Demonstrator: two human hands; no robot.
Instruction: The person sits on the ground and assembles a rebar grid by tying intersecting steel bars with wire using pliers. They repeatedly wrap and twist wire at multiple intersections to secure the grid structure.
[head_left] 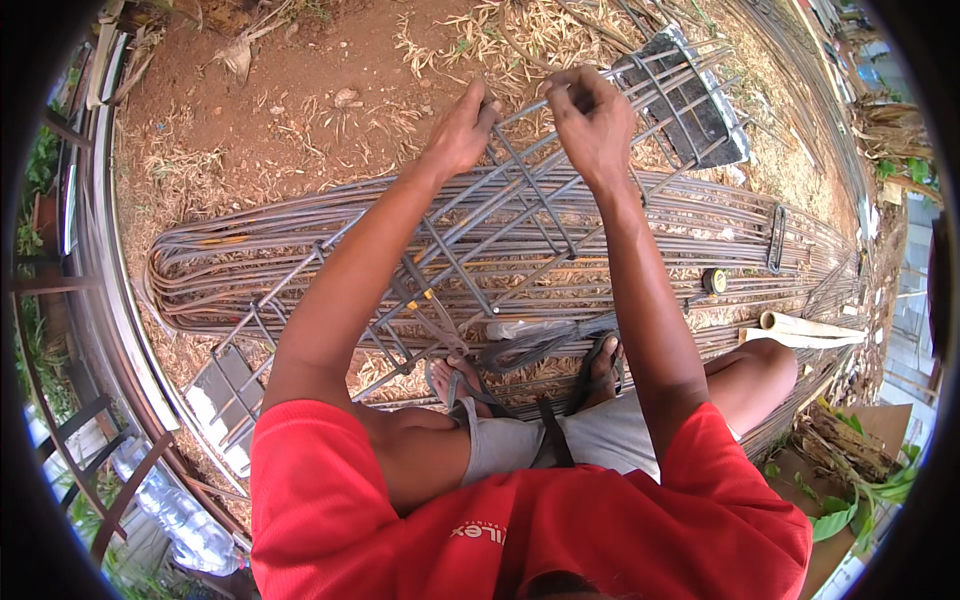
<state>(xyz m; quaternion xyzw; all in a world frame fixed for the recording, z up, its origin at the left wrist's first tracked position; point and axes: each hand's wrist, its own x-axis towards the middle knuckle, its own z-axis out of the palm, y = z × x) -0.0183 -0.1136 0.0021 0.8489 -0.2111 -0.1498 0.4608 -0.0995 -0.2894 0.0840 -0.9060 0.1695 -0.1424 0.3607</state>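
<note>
A long cage of steel rebar (492, 205) with square stirrups runs slantwise from lower left to upper right. My left hand (466, 128) is at the cage's far edge, thumb and fingers pressed together. What it pinches, if anything, is too small to make out. Farther right along the same edge, my right hand (592, 118) has its fingers curled in a pinch. Its contents are hidden too. Pincers (428, 305) with yellow marks lie across the cage near my feet. Beside them rests a dark bundle of thin tie wire (545, 345).
Under the cage lies a wide stack of bent rebar (240, 240). Dark blocks stand beneath its ends, one at upper right (690, 105), another at lower left (222, 390). A tape measure (714, 281) and pale rolled tubes (805, 328) lie at right. Plastic bottles (180, 505) sit at lower left.
</note>
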